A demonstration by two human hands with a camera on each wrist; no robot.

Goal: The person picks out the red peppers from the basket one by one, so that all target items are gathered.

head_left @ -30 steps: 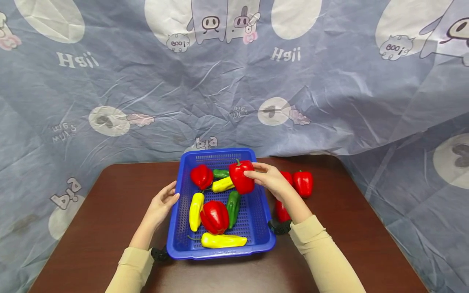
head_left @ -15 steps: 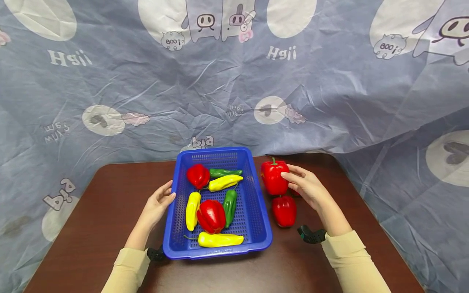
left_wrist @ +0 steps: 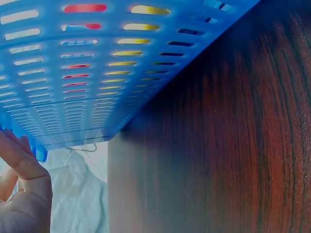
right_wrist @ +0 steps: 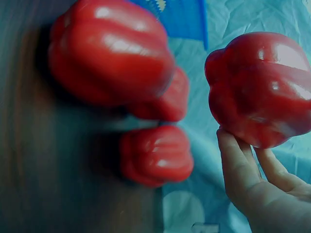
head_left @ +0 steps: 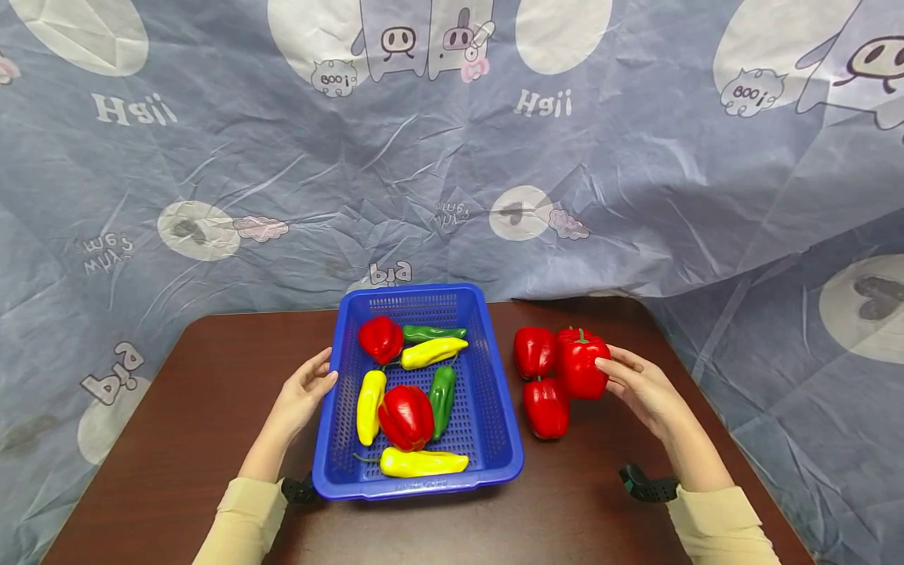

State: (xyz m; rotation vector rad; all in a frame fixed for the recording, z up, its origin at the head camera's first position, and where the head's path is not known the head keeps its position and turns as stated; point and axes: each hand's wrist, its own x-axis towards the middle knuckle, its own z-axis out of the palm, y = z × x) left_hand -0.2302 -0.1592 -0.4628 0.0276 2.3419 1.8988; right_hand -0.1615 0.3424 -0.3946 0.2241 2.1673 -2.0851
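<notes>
My right hand (head_left: 646, 388) holds a red bell pepper (head_left: 582, 366) by its right side, stem up; in the right wrist view this pepper (right_wrist: 262, 90) is raised above the fingers. Beside it on the table lie red bell peppers, one at the back left (head_left: 534, 353), one in front (head_left: 547, 408), and one mostly hidden behind the held pepper. My left hand (head_left: 300, 396) grips the left rim of a blue perforated basket (head_left: 500, 400), thumb and fingers at the edge. In the left wrist view the left hand (left_wrist: 24, 189) shows beside the basket's slotted wall (left_wrist: 82, 92).
Inside the basket are two red bell peppers, one at the back left (head_left: 381, 340) and one in front (head_left: 406, 417), three yellow peppers (head_left: 424, 463) and two green peppers (head_left: 442, 402). A grey-blue printed cloth (head_left: 395, 173) hangs behind the dark brown table (head_left: 233, 377).
My right hand has carried the red bell pepper from over the basket rightward to the other red peppers and lowered it. My left hand stays at the basket's left rim.
</notes>
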